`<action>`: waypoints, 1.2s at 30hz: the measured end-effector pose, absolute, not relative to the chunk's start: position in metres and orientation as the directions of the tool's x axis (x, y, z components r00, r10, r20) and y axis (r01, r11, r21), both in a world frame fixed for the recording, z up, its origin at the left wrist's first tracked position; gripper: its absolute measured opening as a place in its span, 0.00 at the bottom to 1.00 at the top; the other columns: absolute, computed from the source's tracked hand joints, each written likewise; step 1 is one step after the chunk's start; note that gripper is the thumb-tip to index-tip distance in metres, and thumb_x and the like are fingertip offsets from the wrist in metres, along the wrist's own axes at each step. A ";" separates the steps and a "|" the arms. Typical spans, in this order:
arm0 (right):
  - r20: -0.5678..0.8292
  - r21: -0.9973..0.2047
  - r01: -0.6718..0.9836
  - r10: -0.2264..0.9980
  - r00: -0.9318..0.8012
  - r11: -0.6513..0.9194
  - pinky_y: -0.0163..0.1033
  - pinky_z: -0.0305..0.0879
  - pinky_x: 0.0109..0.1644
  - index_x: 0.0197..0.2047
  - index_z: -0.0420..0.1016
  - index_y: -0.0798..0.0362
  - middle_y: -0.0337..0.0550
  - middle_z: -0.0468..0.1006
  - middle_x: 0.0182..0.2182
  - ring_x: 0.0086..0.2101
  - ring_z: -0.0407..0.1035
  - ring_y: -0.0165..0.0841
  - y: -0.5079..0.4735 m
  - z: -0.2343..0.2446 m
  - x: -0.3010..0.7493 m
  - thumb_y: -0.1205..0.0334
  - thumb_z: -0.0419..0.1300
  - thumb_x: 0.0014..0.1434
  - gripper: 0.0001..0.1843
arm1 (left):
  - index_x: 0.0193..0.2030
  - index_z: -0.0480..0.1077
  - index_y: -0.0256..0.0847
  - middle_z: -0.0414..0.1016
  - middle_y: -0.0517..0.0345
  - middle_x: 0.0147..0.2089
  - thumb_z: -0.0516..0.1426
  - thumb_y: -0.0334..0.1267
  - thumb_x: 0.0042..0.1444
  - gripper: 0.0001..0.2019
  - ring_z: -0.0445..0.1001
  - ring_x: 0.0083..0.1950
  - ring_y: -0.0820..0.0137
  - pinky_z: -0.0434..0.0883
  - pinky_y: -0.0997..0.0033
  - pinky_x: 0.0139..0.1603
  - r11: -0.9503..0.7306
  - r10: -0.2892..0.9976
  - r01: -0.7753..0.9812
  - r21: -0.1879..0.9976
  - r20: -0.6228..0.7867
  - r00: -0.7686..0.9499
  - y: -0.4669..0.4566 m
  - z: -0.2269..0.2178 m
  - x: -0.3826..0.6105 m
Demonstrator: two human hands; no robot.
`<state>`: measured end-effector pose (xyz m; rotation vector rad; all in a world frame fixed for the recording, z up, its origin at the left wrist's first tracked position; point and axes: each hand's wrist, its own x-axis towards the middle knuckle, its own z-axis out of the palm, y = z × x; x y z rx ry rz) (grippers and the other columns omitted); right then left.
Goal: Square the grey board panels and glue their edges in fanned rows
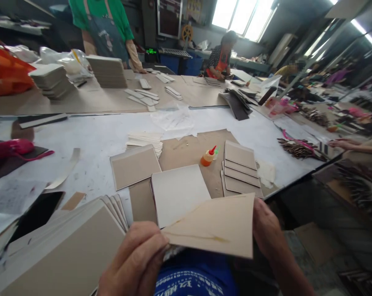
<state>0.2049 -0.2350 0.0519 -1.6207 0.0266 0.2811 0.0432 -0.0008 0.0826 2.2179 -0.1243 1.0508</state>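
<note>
Between my two hands a tan cardboard sheet (210, 230) is held tilted, with yellowish glue streaks across its face. My left hand (139, 255) pinches its left corner between thumb and fingers. At the right edge my right hand (267, 226) grips the same sheet. Just beyond it lies a pale square board (179, 189) on a small stack, partly covered by the held sheet. A glue bottle (208, 156) with orange contents and a red tip stands behind that stack. Overlapping tan boards (241, 168) lie to its right, and another board (136, 166) lies to its left.
A large pile of boards (71, 246) fills the near left, beside a black panel (38, 218). White strips (144, 142) lie farther back. Across the table are board stacks (107, 72), a person in green (105, 24) and a person in an orange apron (221, 57).
</note>
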 end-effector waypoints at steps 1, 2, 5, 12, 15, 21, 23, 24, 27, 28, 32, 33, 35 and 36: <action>-0.216 -0.975 -0.204 0.150 0.965 -0.093 0.42 0.68 0.42 0.41 0.70 0.52 0.48 0.75 0.41 0.42 0.70 0.40 -0.230 0.044 0.204 0.44 0.57 0.52 0.21 | 0.40 0.69 0.43 0.71 0.56 0.34 0.55 0.28 0.52 0.10 0.70 0.36 0.69 0.71 0.71 0.35 -0.734 0.252 -0.330 0.593 0.690 0.678 0.005 0.084 0.045; -0.230 -0.970 -0.214 0.155 0.961 -0.113 0.42 0.68 0.44 0.42 0.70 0.53 0.48 0.75 0.42 0.43 0.69 0.40 -0.224 0.035 0.203 0.44 0.58 0.51 0.22 | 0.38 0.69 0.44 0.71 0.57 0.33 0.55 0.29 0.51 0.08 0.70 0.35 0.70 0.71 0.73 0.34 -0.696 0.315 -0.304 0.650 0.657 0.685 0.009 0.084 0.046; -0.243 -0.963 -0.208 0.213 0.946 -0.173 0.42 0.65 0.47 0.44 0.71 0.55 0.49 0.75 0.42 0.43 0.69 0.39 -0.207 0.016 0.198 0.44 0.56 0.53 0.24 | 0.32 0.69 0.43 0.71 0.60 0.32 0.56 0.32 0.51 0.03 0.70 0.34 0.72 0.69 0.76 0.32 -0.550 0.518 -0.173 0.817 0.496 0.697 0.015 0.072 0.051; -0.151 -0.867 0.025 0.310 0.939 -0.497 0.40 0.65 0.43 0.41 0.73 0.54 0.48 0.76 0.37 0.39 0.70 0.38 -0.191 0.012 0.214 0.45 0.52 0.56 0.22 | 0.32 0.71 0.39 0.69 0.61 0.27 0.60 0.45 0.47 0.12 0.65 0.29 0.75 0.63 0.79 0.27 0.079 0.781 0.095 0.992 -0.120 0.613 0.011 0.021 0.066; -0.049 -0.781 0.168 0.326 0.944 -0.602 0.41 0.64 0.43 0.41 0.72 0.54 0.48 0.76 0.38 0.39 0.69 0.38 -0.191 0.004 0.233 0.46 0.50 0.56 0.21 | 0.32 0.71 0.38 0.69 0.61 0.27 0.63 0.47 0.42 0.15 0.65 0.30 0.75 0.63 0.78 0.30 0.245 0.816 0.028 0.969 -0.222 0.534 0.010 0.021 0.070; -0.091 -0.770 0.285 0.539 0.837 -0.571 0.39 0.64 0.39 0.35 0.74 0.53 0.45 0.75 0.30 0.35 0.68 0.38 -0.183 -0.002 0.255 0.49 0.44 0.58 0.21 | 0.30 0.71 0.37 0.70 0.61 0.27 0.67 0.46 0.33 0.19 0.66 0.31 0.75 0.65 0.79 0.32 0.414 0.834 -0.055 0.908 -0.355 0.422 0.005 0.044 0.078; -0.101 -0.771 0.284 0.550 0.829 -0.570 0.38 0.63 0.37 0.34 0.74 0.53 0.44 0.74 0.28 0.34 0.68 0.37 -0.182 0.000 0.259 0.49 0.45 0.58 0.21 | 0.30 0.71 0.37 0.70 0.62 0.26 0.67 0.46 0.33 0.18 0.66 0.30 0.76 0.65 0.79 0.31 0.433 0.836 -0.067 0.899 -0.372 0.403 0.003 0.044 0.082; -0.103 -0.772 0.279 0.545 0.832 -0.572 0.38 0.63 0.37 0.35 0.73 0.53 0.44 0.75 0.29 0.34 0.68 0.37 -0.182 0.001 0.261 0.49 0.45 0.57 0.21 | 0.29 0.71 0.37 0.70 0.62 0.26 0.67 0.46 0.33 0.18 0.66 0.29 0.76 0.65 0.78 0.31 0.435 0.838 -0.066 0.898 -0.377 0.396 0.003 0.043 0.084; -0.110 -0.762 0.274 0.534 0.838 -0.587 0.38 0.63 0.38 0.39 0.72 0.53 0.45 0.76 0.34 0.35 0.68 0.37 -0.186 -0.001 0.266 0.51 0.46 0.56 0.19 | 0.29 0.70 0.36 0.69 0.62 0.26 0.66 0.46 0.33 0.18 0.66 0.29 0.76 0.65 0.77 0.31 0.453 0.830 -0.056 0.890 -0.398 0.391 0.003 0.033 0.091; -0.112 -0.756 0.276 0.532 0.839 -0.594 0.39 0.62 0.38 0.40 0.71 0.53 0.46 0.76 0.35 0.35 0.68 0.37 -0.188 -0.002 0.267 0.53 0.46 0.56 0.18 | 0.29 0.70 0.36 0.69 0.62 0.26 0.66 0.46 0.33 0.19 0.66 0.29 0.76 0.65 0.76 0.31 0.466 0.824 -0.055 0.883 -0.410 0.391 0.003 0.029 0.093; -0.129 -0.742 0.289 0.551 0.825 -0.605 0.39 0.62 0.39 0.39 0.70 0.53 0.45 0.75 0.33 0.34 0.69 0.36 -0.194 -0.002 0.268 0.58 0.45 0.55 0.16 | 0.30 0.70 0.36 0.69 0.63 0.26 0.67 0.45 0.32 0.20 0.65 0.28 0.77 0.63 0.76 0.31 0.526 0.796 -0.051 0.849 -0.470 0.382 0.004 0.012 0.097; -0.136 -0.744 0.289 0.561 0.817 -0.602 0.39 0.62 0.39 0.38 0.70 0.53 0.44 0.75 0.32 0.34 0.68 0.36 -0.195 -0.001 0.268 0.59 0.45 0.54 0.16 | 0.30 0.69 0.36 0.68 0.63 0.25 0.67 0.45 0.31 0.20 0.64 0.27 0.77 0.63 0.76 0.30 0.539 0.785 -0.041 0.841 -0.485 0.386 0.005 0.008 0.097; -0.139 -0.740 0.299 0.572 0.809 -0.603 0.38 0.63 0.38 0.37 0.71 0.53 0.44 0.75 0.31 0.33 0.68 0.35 -0.196 0.002 0.267 0.59 0.44 0.53 0.16 | 0.30 0.69 0.36 0.67 0.64 0.24 0.67 0.46 0.32 0.20 0.63 0.26 0.78 0.62 0.76 0.29 0.547 0.768 -0.003 0.837 -0.500 0.399 0.005 0.000 0.098; -0.136 -0.731 0.307 0.572 0.809 -0.609 0.38 0.62 0.38 0.36 0.70 0.52 0.44 0.74 0.31 0.33 0.68 0.35 -0.196 0.003 0.267 0.58 0.45 0.54 0.15 | 0.30 0.69 0.36 0.67 0.64 0.24 0.66 0.47 0.32 0.20 0.63 0.26 0.78 0.61 0.76 0.29 0.534 0.766 0.028 0.845 -0.498 0.406 0.005 -0.004 0.099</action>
